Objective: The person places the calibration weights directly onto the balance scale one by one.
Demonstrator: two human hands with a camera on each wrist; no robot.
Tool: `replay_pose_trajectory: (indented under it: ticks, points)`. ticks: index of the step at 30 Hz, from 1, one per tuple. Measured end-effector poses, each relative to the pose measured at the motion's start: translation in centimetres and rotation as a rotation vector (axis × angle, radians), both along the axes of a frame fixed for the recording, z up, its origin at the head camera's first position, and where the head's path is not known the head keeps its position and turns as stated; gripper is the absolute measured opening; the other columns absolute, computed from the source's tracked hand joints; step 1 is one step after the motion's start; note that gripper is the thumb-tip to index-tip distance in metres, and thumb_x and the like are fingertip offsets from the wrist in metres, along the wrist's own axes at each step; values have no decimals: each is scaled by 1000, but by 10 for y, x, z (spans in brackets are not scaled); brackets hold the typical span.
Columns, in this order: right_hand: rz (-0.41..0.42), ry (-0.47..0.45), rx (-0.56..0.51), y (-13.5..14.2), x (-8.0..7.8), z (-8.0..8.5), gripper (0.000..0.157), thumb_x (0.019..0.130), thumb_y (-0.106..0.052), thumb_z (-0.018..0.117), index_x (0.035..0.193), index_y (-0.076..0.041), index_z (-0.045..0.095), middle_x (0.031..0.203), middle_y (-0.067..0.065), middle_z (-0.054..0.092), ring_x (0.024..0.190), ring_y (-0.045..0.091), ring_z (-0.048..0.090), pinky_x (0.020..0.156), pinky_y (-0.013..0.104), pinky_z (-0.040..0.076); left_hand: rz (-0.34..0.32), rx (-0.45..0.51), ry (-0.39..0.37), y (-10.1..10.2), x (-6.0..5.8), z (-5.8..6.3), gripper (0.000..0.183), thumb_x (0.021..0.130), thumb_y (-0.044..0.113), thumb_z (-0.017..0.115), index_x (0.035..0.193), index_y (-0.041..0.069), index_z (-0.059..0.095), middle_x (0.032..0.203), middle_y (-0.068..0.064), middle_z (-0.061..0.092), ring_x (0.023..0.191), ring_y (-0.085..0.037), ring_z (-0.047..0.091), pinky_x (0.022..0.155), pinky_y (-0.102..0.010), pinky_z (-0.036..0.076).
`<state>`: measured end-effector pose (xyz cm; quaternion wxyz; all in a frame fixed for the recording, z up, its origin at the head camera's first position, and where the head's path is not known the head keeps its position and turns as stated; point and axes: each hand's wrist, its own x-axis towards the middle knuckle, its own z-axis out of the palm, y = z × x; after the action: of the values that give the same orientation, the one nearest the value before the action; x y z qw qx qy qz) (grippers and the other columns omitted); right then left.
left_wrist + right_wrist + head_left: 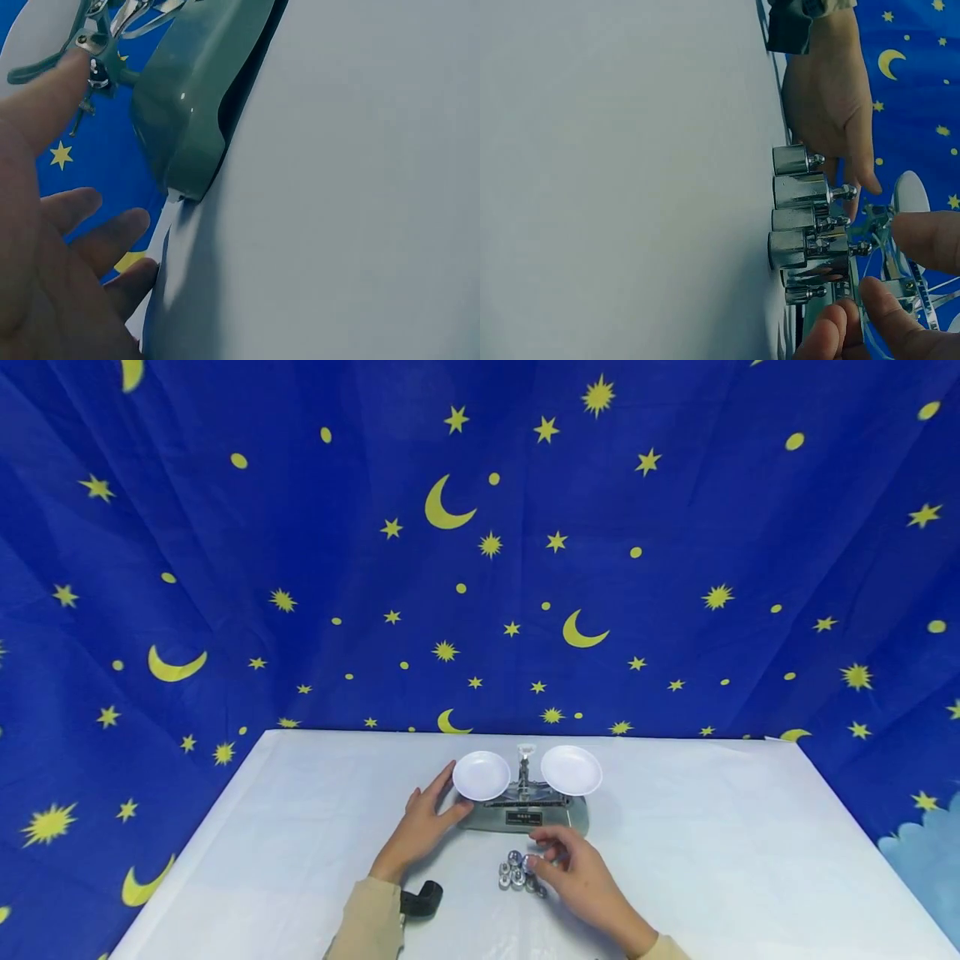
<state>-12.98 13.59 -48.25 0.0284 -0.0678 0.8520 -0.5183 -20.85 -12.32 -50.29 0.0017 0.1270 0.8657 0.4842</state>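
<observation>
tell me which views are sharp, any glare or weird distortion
Head view: evenly lit, wide-angle bend at the edges, balance scale small but sharp. Left wrist view: dim and bluish, left hand blurred up close, glint on the scale's base. Right wrist view: rotated sideways, metal weights sharp with bright highlights, right hand's fingertips soft.

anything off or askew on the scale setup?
Nothing stands out. The balance scale sits square on the table, both pans empty and about level; the metal weights stand upright in a tight cluster.

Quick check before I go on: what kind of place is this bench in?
Probably a staged tabletop set, perhaps for a science lesson, not a real lab: a star-and-moon cloth backdrop, a white table, a balance scale with metal weights in front.
</observation>
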Motion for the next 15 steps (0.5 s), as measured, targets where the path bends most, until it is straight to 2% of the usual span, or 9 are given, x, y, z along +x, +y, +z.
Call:
replay_pose_trajectory:
  ticks: [3,10,15]
  points:
    - [15,-10,-4,1,-1,-1,37,86,-19,77,117,-5,67,102,2,66,83,9,57,69,22,50,-4,5,21,1,0,-1,75,93,40,69,154,8,39,155,-16,43,145,-37,35,120,-62,-2]
    - [35,-36,-51,3,-3,-4,38,84,-16,78,116,-1,67,101,6,66,80,11,58,70,22,51,-8,8,8,3,2,-1,71,90,39,73,148,6,49,153,-20,44,147,-40,30,119,-61,-4]
    - [40,-40,-61,3,-3,-5,37,82,-14,79,115,0,67,99,5,66,78,9,58,68,22,51,-21,-29,22,2,2,-2,68,91,39,72,146,4,51,151,-20,47,147,-42,28,119,-63,-4]
